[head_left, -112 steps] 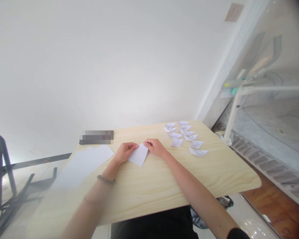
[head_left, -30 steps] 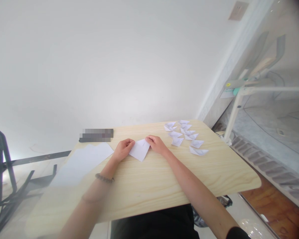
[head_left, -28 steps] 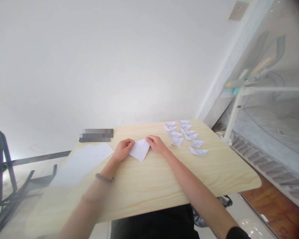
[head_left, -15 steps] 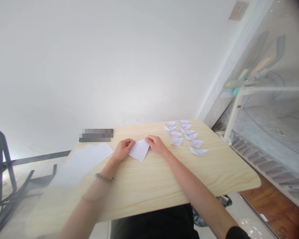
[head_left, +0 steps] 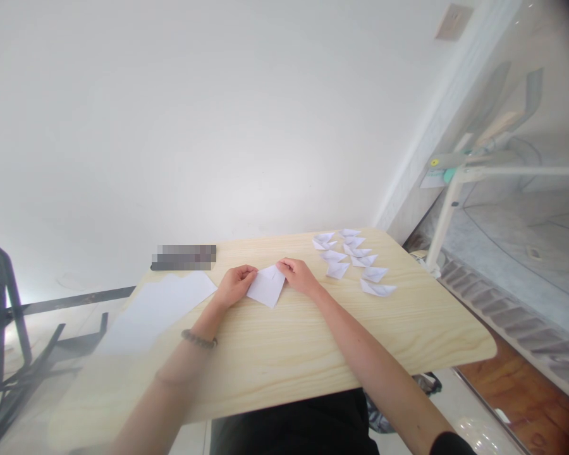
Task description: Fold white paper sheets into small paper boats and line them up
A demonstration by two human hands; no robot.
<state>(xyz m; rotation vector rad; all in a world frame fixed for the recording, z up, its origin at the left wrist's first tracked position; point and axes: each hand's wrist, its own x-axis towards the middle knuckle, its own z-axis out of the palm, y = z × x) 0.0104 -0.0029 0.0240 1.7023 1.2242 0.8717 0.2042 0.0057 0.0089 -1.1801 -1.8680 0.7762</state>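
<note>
Between my hands is a folded piece of white paper (head_left: 267, 288), roughly square, with one corner pointing toward me. My left hand (head_left: 238, 284) pinches its left corner, and a beaded bracelet circles that wrist. At the upper right edge of the paper, my right hand (head_left: 298, 275) grips it between thumb and fingers. A short crease or slit shows near the paper's top. To the right of my right hand stand several small folded paper boats (head_left: 378, 289), loosely in rows. Loose white sheets (head_left: 156, 309) lie to the left of my left hand.
The light wooden table (head_left: 275, 360) sits against a white wall. A dark, pixelated object (head_left: 183, 258) lies at its back left. A black chair (head_left: 0, 316) is on the left, and a white metal frame (head_left: 443, 221) stands beyond the right side.
The folded paper has shifted very slightly to the right in view. Both hands keep nearly the same grip and place.
</note>
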